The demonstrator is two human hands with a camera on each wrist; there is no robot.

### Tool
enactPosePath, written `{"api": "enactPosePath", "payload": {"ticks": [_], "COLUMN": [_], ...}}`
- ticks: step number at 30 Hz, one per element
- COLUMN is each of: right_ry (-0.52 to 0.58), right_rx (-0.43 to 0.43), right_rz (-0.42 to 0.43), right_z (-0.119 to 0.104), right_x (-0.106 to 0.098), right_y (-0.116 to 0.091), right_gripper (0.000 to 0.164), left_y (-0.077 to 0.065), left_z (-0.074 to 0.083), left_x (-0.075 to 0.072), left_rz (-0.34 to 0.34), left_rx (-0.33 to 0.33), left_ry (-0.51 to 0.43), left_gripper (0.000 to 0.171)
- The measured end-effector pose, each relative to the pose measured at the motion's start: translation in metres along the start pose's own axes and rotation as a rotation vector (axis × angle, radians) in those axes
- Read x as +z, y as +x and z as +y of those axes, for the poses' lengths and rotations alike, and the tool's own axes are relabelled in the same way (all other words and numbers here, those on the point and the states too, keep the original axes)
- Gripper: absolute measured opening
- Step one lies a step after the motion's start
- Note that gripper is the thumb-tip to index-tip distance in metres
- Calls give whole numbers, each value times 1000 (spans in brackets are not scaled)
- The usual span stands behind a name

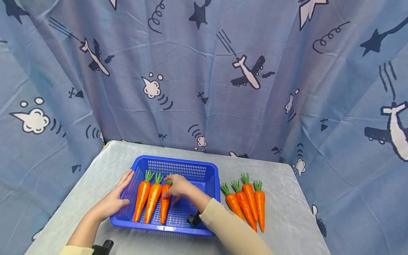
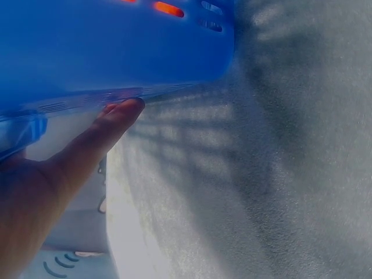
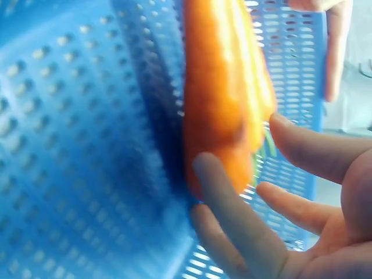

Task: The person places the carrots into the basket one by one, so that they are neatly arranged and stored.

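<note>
A blue plastic basket (image 1: 183, 160) with perforated walls stands on the table, three carrots with green tops lying side by side at its left. My left hand (image 1: 111, 200) rests against the basket's left side, fingers extended along the rim; the left wrist view shows a straight finger (image 2: 110, 125) by the blue wall. Inside the basket, my right hand (image 1: 179, 186) is over the upper end of the rightmost carrot (image 1: 164, 207). In the right wrist view its fingers are spread about that carrot (image 3: 215, 87), one fingertip (image 3: 206, 165) on it. The hand partly hides the green top.
Several carrots (image 1: 245, 203) lie in a group on the table to the right of the basket, partly behind the right sleeve (image 1: 232, 226). A pale cloth (image 1: 287, 212) covers the table. Blue patterned curtains (image 1: 204, 88) hang close behind and at both sides.
</note>
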State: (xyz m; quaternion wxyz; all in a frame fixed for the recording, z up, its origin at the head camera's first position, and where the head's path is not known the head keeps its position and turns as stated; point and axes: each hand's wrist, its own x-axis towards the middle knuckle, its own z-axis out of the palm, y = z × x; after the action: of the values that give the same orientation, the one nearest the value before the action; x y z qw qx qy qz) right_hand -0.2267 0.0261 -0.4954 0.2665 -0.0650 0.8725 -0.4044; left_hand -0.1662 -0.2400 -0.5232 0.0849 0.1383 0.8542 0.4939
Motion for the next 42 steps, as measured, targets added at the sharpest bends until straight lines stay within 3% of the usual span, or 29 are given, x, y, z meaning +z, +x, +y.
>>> {"api": "enactPosePath", "payload": {"ticks": [3, 12, 20, 28, 36, 42], "right_ry": [-41, -28, 49, 149, 310, 236], "right_rx": [-26, -144, -230, -268, -273, -201], "right_rz": [18, 93, 203, 355, 626, 740], "right_z": [-3, -7, 10, 51, 106, 152], "right_x": [-10, -47, -78, -103, -114, -133], "right_y": [-6, -35, -67, -91, -109, -126], "right_gripper": [61, 60, 63, 60, 49, 48], "left_y": [1, -1, -2, -1, -4, -1], "left_z": [1, 1, 1, 0, -1, 0], "left_x": [0, 1, 1, 1, 1, 2], "left_rz": [-2, -3, -17, -13, -13, -17], "left_rx": [1, 32, 7, 18, 14, 10], "left_ry": [3, -17, -17, -42, -47, -49], "left_gripper": [101, 101, 101, 104, 104, 104]}}
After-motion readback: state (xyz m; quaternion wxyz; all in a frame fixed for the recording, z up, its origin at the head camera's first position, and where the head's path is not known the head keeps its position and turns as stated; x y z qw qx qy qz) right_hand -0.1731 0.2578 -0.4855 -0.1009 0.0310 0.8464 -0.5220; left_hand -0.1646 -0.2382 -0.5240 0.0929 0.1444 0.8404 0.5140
